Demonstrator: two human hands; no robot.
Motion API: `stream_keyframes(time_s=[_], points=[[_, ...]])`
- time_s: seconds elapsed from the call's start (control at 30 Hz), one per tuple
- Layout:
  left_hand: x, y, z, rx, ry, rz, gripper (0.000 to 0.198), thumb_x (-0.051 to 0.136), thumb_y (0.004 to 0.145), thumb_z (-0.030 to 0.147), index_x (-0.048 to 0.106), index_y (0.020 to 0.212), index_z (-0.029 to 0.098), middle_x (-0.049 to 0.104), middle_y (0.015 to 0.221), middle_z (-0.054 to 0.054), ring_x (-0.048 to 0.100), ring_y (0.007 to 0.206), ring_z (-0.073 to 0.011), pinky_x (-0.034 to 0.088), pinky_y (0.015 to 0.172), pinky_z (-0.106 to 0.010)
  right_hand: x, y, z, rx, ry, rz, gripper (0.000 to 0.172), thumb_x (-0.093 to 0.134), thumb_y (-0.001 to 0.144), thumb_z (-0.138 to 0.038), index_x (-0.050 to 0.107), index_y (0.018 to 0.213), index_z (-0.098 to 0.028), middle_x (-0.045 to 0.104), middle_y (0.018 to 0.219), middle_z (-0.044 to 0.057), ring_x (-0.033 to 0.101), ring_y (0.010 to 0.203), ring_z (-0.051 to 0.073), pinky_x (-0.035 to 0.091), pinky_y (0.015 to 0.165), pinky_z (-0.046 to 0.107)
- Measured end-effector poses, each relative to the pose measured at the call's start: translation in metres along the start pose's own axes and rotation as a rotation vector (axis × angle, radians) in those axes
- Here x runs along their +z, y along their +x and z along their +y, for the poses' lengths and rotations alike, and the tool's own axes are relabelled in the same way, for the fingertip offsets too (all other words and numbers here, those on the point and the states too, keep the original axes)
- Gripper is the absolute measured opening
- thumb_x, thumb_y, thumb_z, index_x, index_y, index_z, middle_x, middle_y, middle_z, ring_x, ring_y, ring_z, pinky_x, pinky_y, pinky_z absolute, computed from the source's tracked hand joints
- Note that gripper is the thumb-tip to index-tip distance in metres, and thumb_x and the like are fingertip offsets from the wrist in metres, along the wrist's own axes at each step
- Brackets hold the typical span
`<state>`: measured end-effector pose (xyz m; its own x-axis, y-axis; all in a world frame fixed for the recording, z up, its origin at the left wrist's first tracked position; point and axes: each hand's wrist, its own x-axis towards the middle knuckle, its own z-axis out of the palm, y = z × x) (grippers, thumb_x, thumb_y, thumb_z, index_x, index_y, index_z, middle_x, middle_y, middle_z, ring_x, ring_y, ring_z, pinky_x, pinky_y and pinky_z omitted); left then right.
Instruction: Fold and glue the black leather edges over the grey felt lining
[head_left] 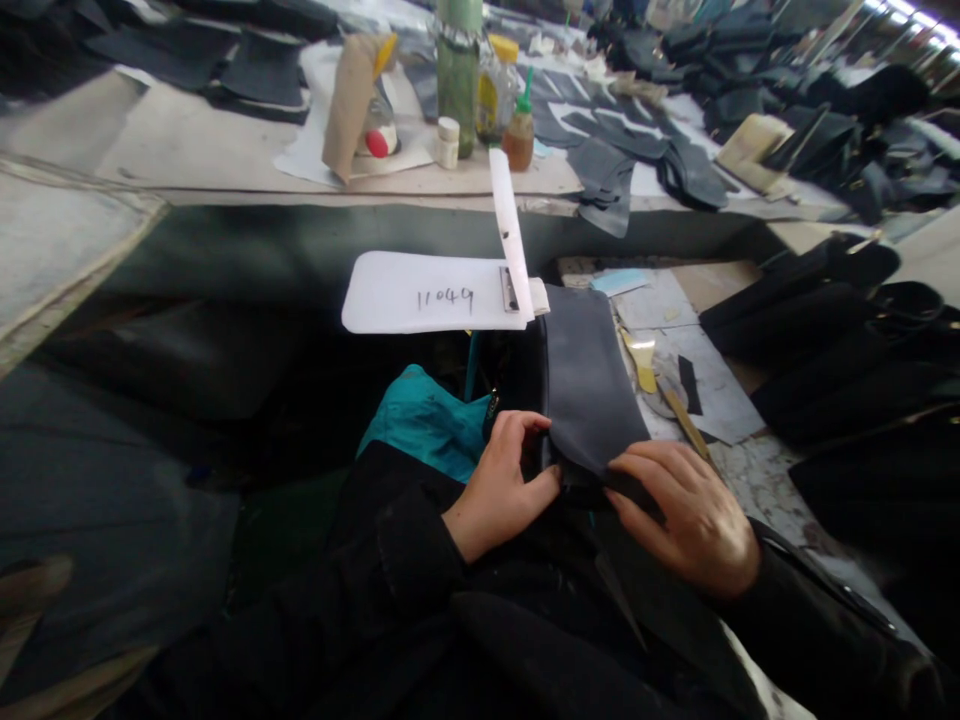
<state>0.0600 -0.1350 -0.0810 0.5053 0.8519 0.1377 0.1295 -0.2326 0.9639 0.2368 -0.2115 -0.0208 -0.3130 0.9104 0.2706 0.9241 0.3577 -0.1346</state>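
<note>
A black leather piece (589,360), flat and panel-like, lies over my lap and the board's edge. My left hand (510,480) pinches its near left corner between thumb and fingers. On the near right corner, my right hand (679,510) grips the edge, fingers on top and thumb beneath. At the far end of the leather a white template (427,290) marked with handwritten digits sticks out to the left. A narrow white strip (510,225) rises from it. How these white parts join the leather is not clear. Turquoise cloth (427,425) shows beside my left hand.
Right of the leather, a yellow scraper (641,360) and a wooden-handled tool (686,420) lie on a stained board. Black bags (817,320) stand farther right. Along the back bench are a green bottle (457,90), a glue bottle (519,135), a small white jar (448,143) and leather pieces.
</note>
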Motion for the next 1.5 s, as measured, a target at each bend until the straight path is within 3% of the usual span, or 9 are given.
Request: stream_keyframes(time_s=[0.13, 0.23, 0.3, 0.4, 0.6, 0.8, 0.97, 1.23, 1.5], points=[[-0.004, -0.005, 0.005, 0.305, 0.198, -0.057, 0.017, 0.048, 0.077, 0.013, 0.050, 0.093, 0.017, 0.050, 0.096, -0.006, 0.047, 0.094, -0.0177, 0.041, 0.083, -0.031, 0.002, -0.006, 0.013, -0.145, -0.038, 0.055, 0.017, 0.046, 0.083, -0.012, 0.056, 0.096, -0.013, 0.060, 0.087, 0.008, 0.052, 0.082, 0.018, 0.045, 0.073, 0.033], [-0.004, -0.009, 0.004, 0.567, 0.369, -0.135, 0.028, 0.050, 0.079, 0.020, 0.051, 0.107, 0.018, 0.055, 0.099, -0.005, 0.046, 0.099, -0.0192, 0.038, 0.089, -0.035, 0.002, -0.005, 0.018, -0.213, -0.021, 0.082, 0.019, 0.043, 0.083, -0.007, 0.056, 0.096, -0.011, 0.060, 0.083, 0.008, 0.053, 0.079, 0.017, 0.047, 0.069, 0.031], [-0.003, -0.010, 0.001, 0.673, 0.404, -0.063, 0.037, 0.054, 0.079, 0.023, 0.047, 0.115, 0.017, 0.054, 0.101, -0.006, 0.045, 0.100, -0.0183, 0.039, 0.089, -0.033, 0.001, -0.002, 0.020, -0.192, -0.010, 0.085, 0.017, 0.044, 0.084, -0.008, 0.056, 0.094, -0.012, 0.061, 0.082, 0.007, 0.054, 0.077, 0.017, 0.047, 0.067, 0.030], [0.000, -0.011, -0.003, 0.757, 0.470, 0.014, 0.034, 0.053, 0.079, 0.017, 0.049, 0.113, 0.019, 0.054, 0.098, -0.004, 0.045, 0.098, -0.0154, 0.038, 0.090, -0.030, -0.002, 0.003, 0.022, -0.105, 0.008, 0.072, 0.014, 0.044, 0.085, -0.012, 0.056, 0.092, -0.014, 0.060, 0.081, 0.007, 0.055, 0.075, 0.016, 0.046, 0.066, 0.029], [0.005, -0.006, 0.001, 0.683, 0.805, -0.164, 0.034, 0.039, 0.087, 0.019, 0.046, 0.120, 0.020, 0.056, 0.110, -0.003, 0.043, 0.100, -0.0188, 0.031, 0.088, -0.037, 0.002, 0.011, 0.029, 0.065, 0.168, 0.048, 0.010, 0.046, 0.085, -0.016, 0.056, 0.081, -0.015, 0.057, 0.072, 0.003, 0.053, 0.068, 0.013, 0.043, 0.063, 0.026], [0.006, -0.004, -0.002, 0.676, 0.745, -0.176, 0.034, 0.039, 0.087, 0.020, 0.046, 0.121, 0.024, 0.054, 0.119, 0.001, 0.040, 0.108, -0.0172, 0.028, 0.088, -0.035, 0.001, 0.002, 0.039, -0.108, 0.140, -0.043, 0.017, 0.047, 0.084, -0.016, 0.055, 0.099, -0.014, 0.057, 0.090, 0.008, 0.051, 0.084, 0.017, 0.044, 0.074, 0.032], [0.007, 0.000, -0.004, 0.676, 0.697, -0.197, 0.033, 0.036, 0.088, 0.019, 0.048, 0.119, 0.021, 0.054, 0.121, 0.001, 0.040, 0.109, -0.0181, 0.026, 0.087, -0.037, 0.004, 0.005, 0.043, -0.179, 0.063, 0.048, 0.015, 0.048, 0.082, -0.009, 0.057, 0.094, -0.012, 0.058, 0.083, 0.007, 0.051, 0.078, 0.016, 0.045, 0.071, 0.031], [0.005, 0.002, -0.005, 0.682, 0.694, -0.204, 0.031, 0.036, 0.089, 0.019, 0.048, 0.117, 0.020, 0.056, 0.119, 0.000, 0.042, 0.107, -0.0176, 0.025, 0.084, -0.038, -0.001, 0.034, 0.051, -0.061, 0.075, 0.150, 0.007, 0.054, 0.081, -0.016, 0.060, 0.079, -0.013, 0.058, 0.073, 0.006, 0.051, 0.069, 0.015, 0.043, 0.065, 0.029], [0.007, 0.005, -0.007, 0.680, 0.683, -0.209, 0.032, 0.037, 0.088, 0.019, 0.046, 0.119, 0.021, 0.055, 0.120, 0.001, 0.041, 0.109, -0.0173, 0.025, 0.086, -0.038, -0.010, 0.069, 0.070, -0.033, -0.050, 0.226, 0.015, 0.055, 0.080, -0.023, 0.060, 0.068, -0.015, 0.057, 0.065, 0.003, 0.052, 0.063, 0.014, 0.041, 0.061, 0.026]])
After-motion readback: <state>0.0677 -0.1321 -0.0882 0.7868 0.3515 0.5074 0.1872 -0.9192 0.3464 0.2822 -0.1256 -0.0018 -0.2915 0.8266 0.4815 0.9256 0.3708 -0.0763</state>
